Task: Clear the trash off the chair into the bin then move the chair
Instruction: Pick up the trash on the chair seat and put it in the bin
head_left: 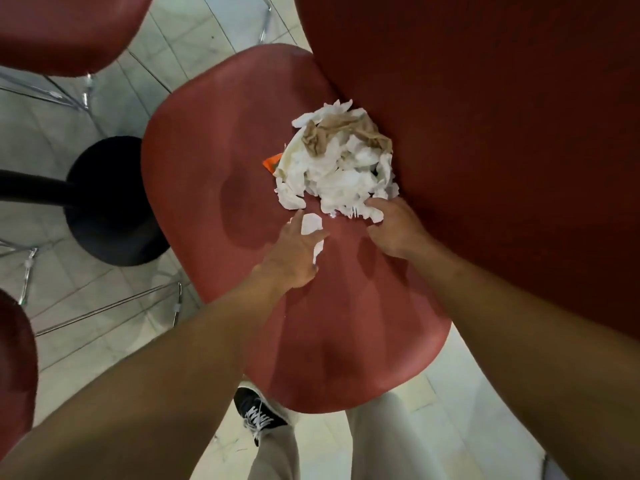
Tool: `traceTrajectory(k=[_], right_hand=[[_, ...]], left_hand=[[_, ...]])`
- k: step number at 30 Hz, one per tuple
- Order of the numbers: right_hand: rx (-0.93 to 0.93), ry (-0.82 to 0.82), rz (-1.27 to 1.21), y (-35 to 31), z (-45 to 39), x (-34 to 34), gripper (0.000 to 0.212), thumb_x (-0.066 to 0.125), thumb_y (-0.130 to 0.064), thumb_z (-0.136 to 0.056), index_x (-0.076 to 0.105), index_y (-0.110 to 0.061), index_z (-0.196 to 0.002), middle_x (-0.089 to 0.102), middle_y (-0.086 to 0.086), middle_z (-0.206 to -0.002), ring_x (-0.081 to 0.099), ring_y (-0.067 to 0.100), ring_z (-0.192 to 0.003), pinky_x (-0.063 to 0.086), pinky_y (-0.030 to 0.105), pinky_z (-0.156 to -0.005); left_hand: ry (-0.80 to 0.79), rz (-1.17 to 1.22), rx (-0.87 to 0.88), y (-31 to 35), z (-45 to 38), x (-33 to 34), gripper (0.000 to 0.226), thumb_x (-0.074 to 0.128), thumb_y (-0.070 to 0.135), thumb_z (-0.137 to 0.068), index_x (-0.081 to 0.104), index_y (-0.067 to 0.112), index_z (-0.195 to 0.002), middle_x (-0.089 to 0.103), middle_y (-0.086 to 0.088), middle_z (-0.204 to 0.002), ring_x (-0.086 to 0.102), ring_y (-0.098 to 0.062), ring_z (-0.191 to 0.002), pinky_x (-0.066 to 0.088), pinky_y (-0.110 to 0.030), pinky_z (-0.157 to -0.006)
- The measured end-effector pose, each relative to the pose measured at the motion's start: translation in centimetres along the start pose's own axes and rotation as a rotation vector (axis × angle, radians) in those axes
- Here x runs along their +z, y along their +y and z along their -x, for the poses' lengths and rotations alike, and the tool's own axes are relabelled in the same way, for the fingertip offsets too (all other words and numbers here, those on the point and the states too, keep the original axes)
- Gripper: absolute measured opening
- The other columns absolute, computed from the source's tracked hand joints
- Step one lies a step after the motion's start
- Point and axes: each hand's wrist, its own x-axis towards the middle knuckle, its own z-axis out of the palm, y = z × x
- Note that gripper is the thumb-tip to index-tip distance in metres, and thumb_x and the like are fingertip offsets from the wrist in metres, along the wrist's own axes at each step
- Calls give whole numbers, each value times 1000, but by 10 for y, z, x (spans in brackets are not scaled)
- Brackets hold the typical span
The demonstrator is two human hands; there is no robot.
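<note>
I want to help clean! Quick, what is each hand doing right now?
Left hand: fingers curled around a white paper scrap.
Right hand: fingers reach into the edge of the trash pile on the chair; whether it grips cannot be told.

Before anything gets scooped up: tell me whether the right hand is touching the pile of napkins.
Touching. In the head view the right hand's fingertips press into the near edge of the napkin pile, no gap visible.

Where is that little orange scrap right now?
In the head view, the orange scrap lies on the red chair seat, poking out from under the left edge of the pile of white and brown paper trash, beyond the left hand.
</note>
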Motion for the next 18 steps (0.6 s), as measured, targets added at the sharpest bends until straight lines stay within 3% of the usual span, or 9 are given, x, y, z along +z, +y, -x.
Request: traceTrajectory(k=[3, 6, 10, 13, 16, 18], right_hand=[[40, 19, -30, 9, 10, 8, 38, 61, -10, -80, 67, -25, -115, 62, 5, -125, 58, 24, -115, 47, 30, -95], [93, 4, -90, 14, 28, 15, 32, 60, -12, -79, 70, -29, -104, 67, 1, -115, 63, 20, -101, 49, 23, -80], [81, -23, -135, 12, 58, 14, 24, 62, -16, -83, 69, -29, -101, 68, 1, -108, 58, 15, -85, 39, 19, -68], [58, -15, -160, 5, 81, 16, 18, 62, -17, -85, 70, -22, -100, 68, 1, -107, 59, 15, -89, 37, 16, -60], [20, -6, -168, -9, 110, 21, 8, 61, -17, -86, 69, -19, -85, 68, 4, -112, 61, 18, -94, 36, 3, -54], [16, 0, -172, -16, 127, 28, 7, 61, -18, -87, 67, -22, -87, 67, -1, -104, 62, 19, -96, 37, 8, -58]], left_hand=[[89, 13, -5, -4, 4, 11, 52, 69, 6, -80, 57, 25, -127, 36, -12, -133, 42, -29, -119, 45, -34, -95], [172, 104, -20, -8, 15, 15, 24, 64, 0, -78, 68, 14, -98, 50, -10, -104, 56, -26, -90, 51, -32, -83], [227, 172, -74, -8, 38, 17, 15, 65, 7, -79, 69, 15, -91, 61, -10, -103, 60, -26, -91, 48, -28, -80], [285, 284, -108, -6, 59, 17, 15, 68, 13, -79, 71, 18, -93, 63, -10, -101, 61, -27, -90, 50, -33, -82], [317, 292, -115, -6, 90, 19, 14, 62, 19, -80, 71, 24, -90, 67, -8, -90, 63, -28, -82, 52, -35, -71], [356, 313, -118, -7, 113, 20, 8, 60, 21, -83, 68, 21, -86, 67, -9, -84, 63, -32, -80, 50, -37, -67]])
